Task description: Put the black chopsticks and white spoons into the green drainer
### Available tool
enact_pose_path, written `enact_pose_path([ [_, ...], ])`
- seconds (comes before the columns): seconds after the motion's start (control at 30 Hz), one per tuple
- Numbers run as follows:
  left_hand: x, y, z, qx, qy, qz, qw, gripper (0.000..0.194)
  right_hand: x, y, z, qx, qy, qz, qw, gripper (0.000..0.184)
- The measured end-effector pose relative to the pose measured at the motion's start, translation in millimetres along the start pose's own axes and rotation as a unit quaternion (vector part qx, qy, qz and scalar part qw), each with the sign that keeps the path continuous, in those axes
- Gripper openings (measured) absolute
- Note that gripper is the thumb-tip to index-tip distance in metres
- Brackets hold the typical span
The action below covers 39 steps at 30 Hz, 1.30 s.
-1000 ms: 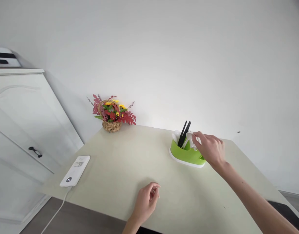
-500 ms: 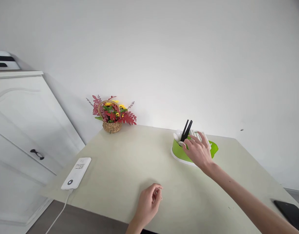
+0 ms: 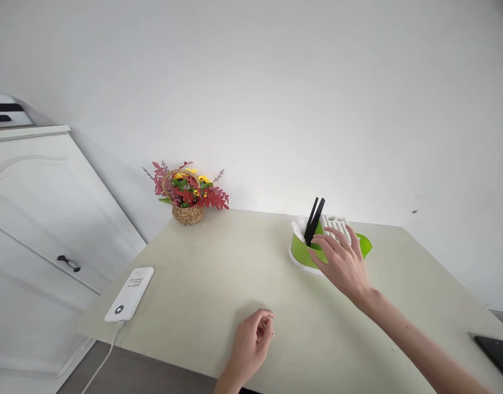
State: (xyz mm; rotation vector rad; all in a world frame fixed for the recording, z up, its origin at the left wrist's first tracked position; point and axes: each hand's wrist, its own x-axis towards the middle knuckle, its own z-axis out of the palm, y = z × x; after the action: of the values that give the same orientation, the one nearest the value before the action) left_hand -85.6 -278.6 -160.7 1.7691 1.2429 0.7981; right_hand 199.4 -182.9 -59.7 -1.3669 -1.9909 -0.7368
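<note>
A green and white utensil holder stands toward the back right of the table. White spoons and black chopsticks lean upright in its left compartment. My right hand is just in front of the holder with fingers apart and nothing in them, covering part of its front. My left hand rests on the table near the front edge, its fingers curled in and no object visible in them.
A wicker basket of artificial flowers stands at the back left. A white power bank with a cable lies at the left edge, beside a white cabinet. A black phone lies at the right edge of the table.
My right hand has let go of a white spoon, which now leans in the holder with the others, and has drawn back slightly to the right. The left hand stays put.
</note>
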Motion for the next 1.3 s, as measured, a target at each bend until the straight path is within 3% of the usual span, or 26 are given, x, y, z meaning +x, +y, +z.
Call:
enact_pose_path([
  [0.1,0,3,-0.2,0.0,-0.001,-0.007,1.0,0.031,-23,5,-11,0.043,0.035,0.02,0.998,0.019],
  [0.2,1,6,-0.6,0.001,0.002,-0.017,1.0,0.031,-51,11,-15,0.068,0.054,0.095,0.992,0.031],
  [0.37,4,6,-0.4,0.009,-0.004,-0.015,1.0,0.031,-89,27,-1,0.059,0.033,0.22,0.973,0.055],
  [0.47,5,5,0.1,0.013,-0.006,-0.01,1.0,0.03,-106,37,16,0.054,0.0,0.223,0.973,0.062],
  [0.6,6,4,0.8,0.021,0.0,-0.015,1.0,0.032,-124,48,40,0.003,-0.063,0.173,0.983,0.05],
  [0.8,6,5,1.6,0.028,0.008,-0.026,0.999,0.034,-132,67,52,-0.038,-0.122,0.219,0.967,0.056],
  [1.0,6,5,2.2,0.038,0.007,-0.023,0.999,0.035,-142,124,46,-0.037,-0.181,0.233,0.955,0.062],
  [1.3,7,9,2.2,0.043,0.011,-0.016,0.999,0.037,-174,251,42,-0.01,-0.224,0.27,0.936,0.066],
])
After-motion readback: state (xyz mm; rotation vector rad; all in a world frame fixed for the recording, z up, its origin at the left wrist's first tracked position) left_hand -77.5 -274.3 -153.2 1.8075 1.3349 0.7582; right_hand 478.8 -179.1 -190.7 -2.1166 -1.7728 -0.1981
